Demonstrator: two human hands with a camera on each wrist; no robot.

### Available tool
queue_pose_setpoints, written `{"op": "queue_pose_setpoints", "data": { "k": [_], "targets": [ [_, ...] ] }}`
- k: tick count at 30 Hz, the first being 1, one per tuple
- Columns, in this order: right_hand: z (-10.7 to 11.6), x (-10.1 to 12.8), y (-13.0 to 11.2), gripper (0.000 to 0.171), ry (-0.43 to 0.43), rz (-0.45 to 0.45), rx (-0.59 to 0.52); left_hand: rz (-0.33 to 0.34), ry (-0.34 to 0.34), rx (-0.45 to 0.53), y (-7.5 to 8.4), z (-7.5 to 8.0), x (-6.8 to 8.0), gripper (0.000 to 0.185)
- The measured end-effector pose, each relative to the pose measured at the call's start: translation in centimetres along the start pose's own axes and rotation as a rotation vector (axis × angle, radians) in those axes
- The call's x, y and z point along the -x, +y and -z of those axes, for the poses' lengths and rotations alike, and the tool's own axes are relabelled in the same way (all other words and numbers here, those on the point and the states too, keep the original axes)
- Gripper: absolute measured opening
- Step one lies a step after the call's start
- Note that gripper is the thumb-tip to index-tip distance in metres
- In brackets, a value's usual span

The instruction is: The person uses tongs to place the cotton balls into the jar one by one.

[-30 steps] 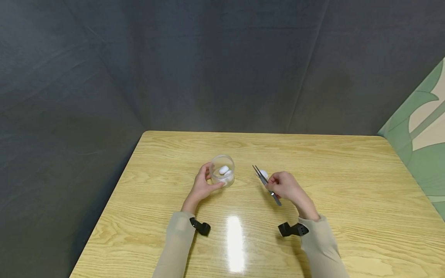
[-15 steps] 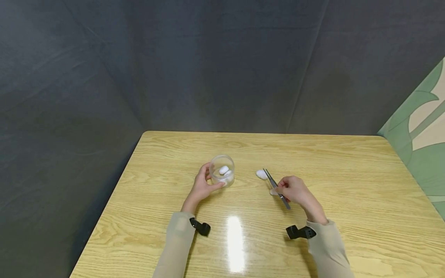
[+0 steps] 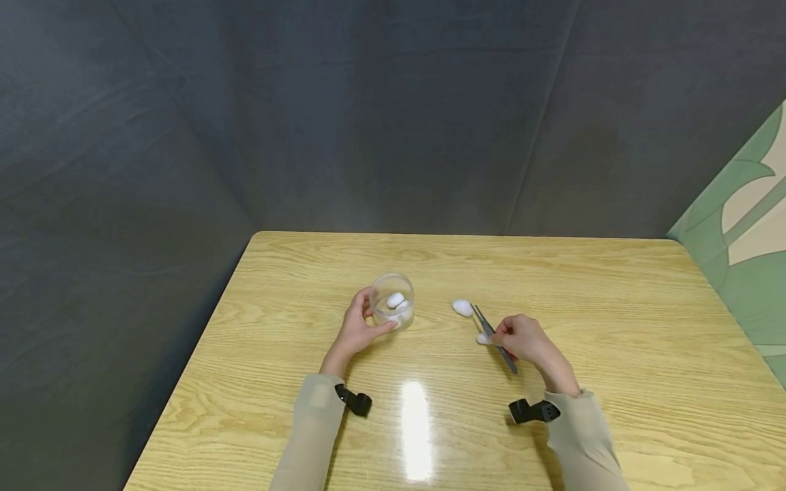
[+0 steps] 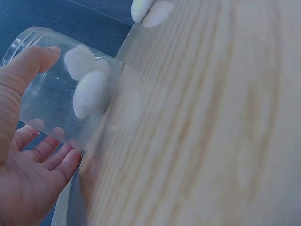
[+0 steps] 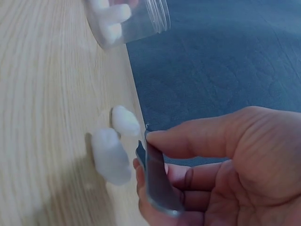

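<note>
Left hand (image 3: 359, 329) grips a clear jar (image 3: 394, 300). Right hand (image 3: 523, 339) pinches tweezers (image 3: 493, 337) beside two loose cotton balls (image 3: 462, 307). Next move: closing the tips precisely on one ball.

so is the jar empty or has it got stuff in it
Not empty: the clear jar in the left hand holds white cotton balls.

Light wooden table (image 3: 614, 354), glossy glare spot; dark grey fabric backdrop (image 3: 368, 116); green leaf-patterned panel (image 3: 746, 239) at right.

No readable text, label, brand, number or sign shows on any surface in these views.
</note>
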State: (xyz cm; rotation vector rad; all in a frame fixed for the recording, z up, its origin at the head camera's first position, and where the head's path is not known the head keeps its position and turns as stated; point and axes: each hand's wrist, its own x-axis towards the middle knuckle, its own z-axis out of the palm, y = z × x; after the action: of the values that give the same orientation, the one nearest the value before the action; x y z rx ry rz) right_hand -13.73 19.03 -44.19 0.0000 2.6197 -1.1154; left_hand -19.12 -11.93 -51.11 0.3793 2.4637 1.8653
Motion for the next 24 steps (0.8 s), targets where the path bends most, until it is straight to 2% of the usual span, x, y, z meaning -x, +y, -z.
{"op": "queue_pose_setpoints", "data": {
  "k": [5,6,12,13,24],
  "targets": [
    [-0.06,0.10,-0.14,0.020,-0.013,-0.012,0.009,0.009,0.000,-0.005,0.08,0.02,0.03,0.077],
    [-0.06,0.12,-0.20,0.021,-0.017,-0.014,0.010,0.015,-0.005,0.001,0.59,0.08,0.17,0.077],
    [-0.21,-0.06,-0.25,0.024,-0.029,-0.020,0.013,0.009,-0.007,0.001,0.54,0.09,0.14,0.076],
    [-0.25,-0.14,-0.21,0.024,-0.031,-0.019,0.011,0.007,-0.002,-0.004,0.05,0.03,0.00,0.077],
    [-0.49,-0.35,0.00,0.019,-0.004,0.034,0.038,0.028,-0.005,-0.010,0.05,0.03,0.07,0.077]
  ]
}}
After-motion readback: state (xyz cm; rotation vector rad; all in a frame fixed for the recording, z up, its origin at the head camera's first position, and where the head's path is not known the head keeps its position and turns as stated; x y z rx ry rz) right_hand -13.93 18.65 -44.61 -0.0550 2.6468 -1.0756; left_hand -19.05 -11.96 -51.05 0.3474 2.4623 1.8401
